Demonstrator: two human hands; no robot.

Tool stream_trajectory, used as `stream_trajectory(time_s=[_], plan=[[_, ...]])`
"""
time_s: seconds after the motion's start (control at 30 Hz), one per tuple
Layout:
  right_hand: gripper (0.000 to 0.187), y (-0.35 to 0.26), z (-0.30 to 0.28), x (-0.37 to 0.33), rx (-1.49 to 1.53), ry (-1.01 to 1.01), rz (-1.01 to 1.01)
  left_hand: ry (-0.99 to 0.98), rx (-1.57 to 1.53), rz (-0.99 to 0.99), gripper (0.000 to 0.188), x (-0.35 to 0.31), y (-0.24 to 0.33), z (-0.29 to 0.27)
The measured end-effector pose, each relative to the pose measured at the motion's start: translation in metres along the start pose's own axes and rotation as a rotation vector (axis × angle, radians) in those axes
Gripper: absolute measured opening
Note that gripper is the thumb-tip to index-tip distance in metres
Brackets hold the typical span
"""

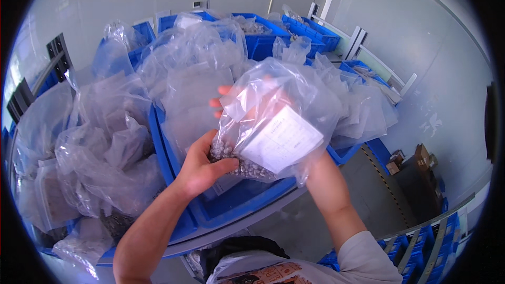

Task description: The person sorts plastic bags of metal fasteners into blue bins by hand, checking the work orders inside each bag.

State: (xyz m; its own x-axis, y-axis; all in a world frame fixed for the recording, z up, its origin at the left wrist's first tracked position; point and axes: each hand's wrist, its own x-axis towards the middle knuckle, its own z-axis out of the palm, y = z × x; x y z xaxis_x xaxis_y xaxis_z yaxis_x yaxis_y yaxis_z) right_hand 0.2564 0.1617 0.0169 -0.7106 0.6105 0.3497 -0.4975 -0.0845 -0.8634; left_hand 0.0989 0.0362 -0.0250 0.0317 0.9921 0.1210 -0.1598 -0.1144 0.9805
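A clear plastic bag [247, 105] of small shiny metal parts [252, 168] is held up in front of me, with a white paper slip [283, 139] lying flat against its side. The parts have gathered at the bottom of the bag. My left hand [202, 165] pinches its lower left corner, thumb in front. Behind the bag is my right hand [225, 90], partly visible through the plastic. Its fingers are stretched apart and poke out past the bag's left side. The palm's contact with the bag is hidden.
Blue bins [226, 208] beneath and beyond my hands hold many clear bags [105, 152], some with paper slips. More blue bins [263, 42] stand at the back. To the right are a grey wall [421, 100], small cardboard boxes [422, 156] and a rack of blue bins [421, 252].
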Motion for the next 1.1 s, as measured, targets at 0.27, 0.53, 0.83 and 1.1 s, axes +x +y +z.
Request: stream_trajectory(time_s=[0.27, 0.53, 0.83, 1.1], plan=[[0.057, -0.083, -0.02, 0.0, -0.113, -0.143, 0.276, 0.157, 0.053, -0.04, 0.028, 0.005, 0.0, 0.003], [0.016, -0.093, 0.039, 0.018, -1.017, -0.231, 0.104, 0.044, 0.272, -0.004, 0.031, 0.005, 0.004, -0.011], [0.015, -0.06, 0.063, 0.029, -0.986, -0.391, -0.128, -0.246, 0.416, 0.045, 0.038, -0.011, 0.048, -0.015], [0.058, -0.026, 0.031, 0.027, -1.325, -0.377, -0.034, 0.233, 0.647, -0.265, 0.029, 0.002, 0.032, -0.034]])
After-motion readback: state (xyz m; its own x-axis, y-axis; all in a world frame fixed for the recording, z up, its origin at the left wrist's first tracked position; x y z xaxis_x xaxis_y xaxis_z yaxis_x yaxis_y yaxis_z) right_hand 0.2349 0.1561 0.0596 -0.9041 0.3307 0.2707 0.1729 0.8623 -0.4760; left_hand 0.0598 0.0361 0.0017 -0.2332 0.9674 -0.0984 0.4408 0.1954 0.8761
